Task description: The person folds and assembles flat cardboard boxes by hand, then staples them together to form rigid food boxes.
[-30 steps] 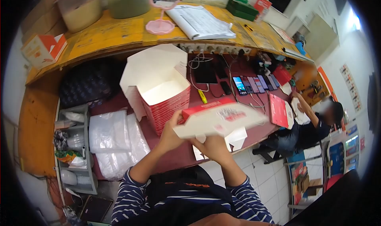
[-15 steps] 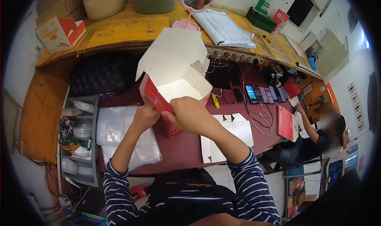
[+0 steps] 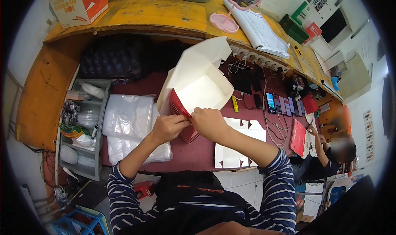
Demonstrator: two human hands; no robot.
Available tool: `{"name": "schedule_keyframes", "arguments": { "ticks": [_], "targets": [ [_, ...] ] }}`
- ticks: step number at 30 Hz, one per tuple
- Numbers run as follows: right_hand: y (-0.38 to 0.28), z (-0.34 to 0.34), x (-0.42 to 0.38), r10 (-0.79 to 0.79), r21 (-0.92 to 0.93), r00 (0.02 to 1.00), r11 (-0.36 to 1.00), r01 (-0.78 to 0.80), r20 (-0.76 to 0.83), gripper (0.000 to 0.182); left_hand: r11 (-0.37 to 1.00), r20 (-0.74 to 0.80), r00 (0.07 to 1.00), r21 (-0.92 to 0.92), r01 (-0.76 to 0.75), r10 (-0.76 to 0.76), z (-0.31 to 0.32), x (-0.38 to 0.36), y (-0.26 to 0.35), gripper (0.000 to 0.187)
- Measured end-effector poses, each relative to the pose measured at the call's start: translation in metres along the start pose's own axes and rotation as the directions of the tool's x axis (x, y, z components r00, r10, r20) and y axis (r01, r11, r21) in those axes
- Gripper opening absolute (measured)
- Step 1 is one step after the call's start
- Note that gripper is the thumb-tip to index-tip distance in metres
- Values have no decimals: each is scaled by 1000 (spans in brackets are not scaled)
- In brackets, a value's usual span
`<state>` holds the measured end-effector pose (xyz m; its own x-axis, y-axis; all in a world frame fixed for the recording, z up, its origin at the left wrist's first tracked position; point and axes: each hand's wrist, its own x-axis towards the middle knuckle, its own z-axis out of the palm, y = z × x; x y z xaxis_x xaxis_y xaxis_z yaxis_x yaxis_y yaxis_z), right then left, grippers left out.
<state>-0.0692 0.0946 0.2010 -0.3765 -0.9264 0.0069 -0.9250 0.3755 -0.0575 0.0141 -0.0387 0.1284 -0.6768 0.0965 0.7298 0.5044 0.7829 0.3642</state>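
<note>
A red-and-white cardboard box (image 3: 206,89) stands tilted over the maroon table, its white inside facing me and its large lid flap raised at the back. My left hand (image 3: 170,127) is closed in a pinch on the red front flap, at the box's near left corner. Right beside it, my right hand (image 3: 209,121) grips the same flap's upper edge, fingers folded over. The fingertips of both hands nearly meet there. On the table to the right lies a flat white carton sheet (image 3: 237,150) with notched edges, partly behind my right forearm.
Clear plastic bags (image 3: 128,116) are stacked at left, beside a grey organizer (image 3: 101,152). A yellow highlighter (image 3: 234,104), cables and several phones (image 3: 284,105) lie to the right. Another person (image 3: 315,160) handles a red carton (image 3: 298,137). A yellow shelf (image 3: 161,18) spans the back.
The box has turned and its lid flap leans further right. My right hand has shifted slightly right and down, my left hand right and down, closer to it. The view has shifted too.
</note>
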Motion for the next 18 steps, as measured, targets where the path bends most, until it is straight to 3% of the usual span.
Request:
{"name": "schedule_keyframes", "arguments": {
  "ticks": [1, 3, 5, 7, 9, 12, 15, 16, 17, 18],
  "targets": [
    [3, -3, 2, -7, 3, 1000, 1000, 7, 2, 26, 1000, -1, 1000, 12, -9, 9, 1, -1, 1, 17],
    [5, -28, 12, -16, 32, 942, 999, 6, 334, 22, 1000, 0, 1000, 28, -14, 14, 4, -3, 5, 18],
    [3, -27, 23, -11, 114, 964, 993, -19, 264, 16, 993, 3, 1000, 122, 6, -7, 9, -6, 11, 19],
    [-3, -17, 35, 29, 110, 999, 993, -33, 40, 15, 992, 49, 999, 130, -7, 1, 9, -8, 10, 21],
    [-10, -19, 37, 24, 75, 999, 997, -25, 22, 14, 922, 66, 988, 373, 103, -136, 10, -12, 2, 25],
    [-18, -21, 38, 77, -10, 994, 997, -77, 73, 13, 849, 19, 964, 480, 222, -264, 8, -13, 1, 29],
    [-8, -7, 46, 55, -45, 980, 998, -48, 193, 14, 823, 78, 946, 520, 231, -315, 12, -12, 11, 31],
    [-1, -4, 52, -2, -40, 936, 999, 17, 352, 14, 846, 43, 950, 468, 255, -310, 14, -12, 10, 30],
    [6, -7, 59, -56, -26, 865, 997, 79, 499, 15, 851, 45, 953, 463, 246, -299, 17, -15, 8, 30],
    [9, -25, 65, -47, 53, 697, 999, 14, 715, 17, 878, 14, 965, 418, 232, -262, 20, -18, 5, 29]
  ]
}}
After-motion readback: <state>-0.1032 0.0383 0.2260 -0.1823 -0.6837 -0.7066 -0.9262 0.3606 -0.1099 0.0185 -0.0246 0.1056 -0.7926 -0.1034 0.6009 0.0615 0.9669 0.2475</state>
